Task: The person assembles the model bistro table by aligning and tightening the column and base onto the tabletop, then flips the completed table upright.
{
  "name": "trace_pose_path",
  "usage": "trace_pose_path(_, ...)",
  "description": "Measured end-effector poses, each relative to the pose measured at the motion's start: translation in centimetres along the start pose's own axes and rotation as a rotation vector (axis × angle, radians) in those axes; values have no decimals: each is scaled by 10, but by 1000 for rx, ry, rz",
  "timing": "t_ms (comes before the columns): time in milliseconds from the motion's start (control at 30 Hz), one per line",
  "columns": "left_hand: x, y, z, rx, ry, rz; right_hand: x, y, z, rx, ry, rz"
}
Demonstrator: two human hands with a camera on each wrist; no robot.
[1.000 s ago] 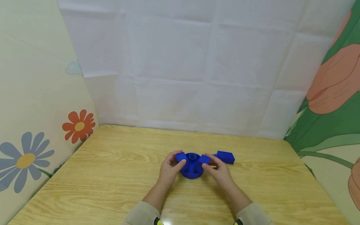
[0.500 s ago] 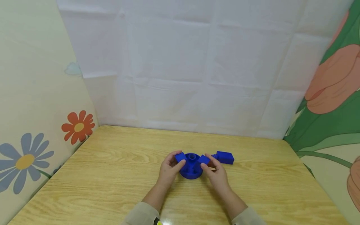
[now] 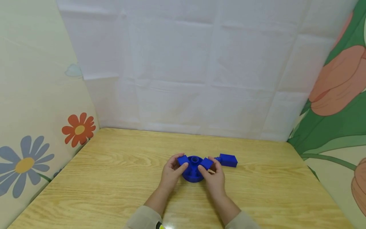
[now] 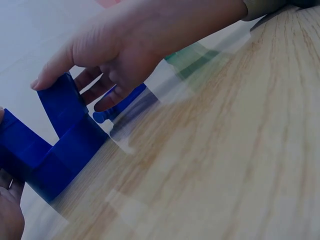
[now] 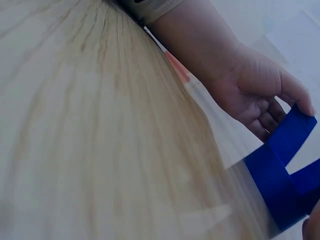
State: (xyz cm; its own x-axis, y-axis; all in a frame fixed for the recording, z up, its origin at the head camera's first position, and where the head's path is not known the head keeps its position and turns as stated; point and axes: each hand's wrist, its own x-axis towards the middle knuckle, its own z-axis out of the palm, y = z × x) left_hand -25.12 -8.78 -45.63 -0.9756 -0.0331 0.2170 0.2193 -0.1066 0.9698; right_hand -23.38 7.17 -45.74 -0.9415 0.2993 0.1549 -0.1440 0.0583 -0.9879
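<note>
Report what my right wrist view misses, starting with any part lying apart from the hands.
Observer: The head view shows a blue piece on the table, to the right of the right hand.
Operator: Describe the top of the base.
Observer: A round, hollow post stands between the left block and the right block.
Operator: State the right hand's grip.
Observer: It pinches the right block between thumb and fingers.
</note>
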Motion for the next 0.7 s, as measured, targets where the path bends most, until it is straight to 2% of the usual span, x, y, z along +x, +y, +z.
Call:
trace_pose_path(100,0,-1,0,14,4,-2,-1,0,7,-10,58,1)
trace_pose_path(233,0,-2,0,6,2,1,-2,1,11,-22,94,11)
trace_pose_path(567,1,-3,0,10,10,0,-7,-4,14,26,113,36)
trace_pose_path(700,2,-5,0,-10,14,-4,-7,-3,14,18,108,20)
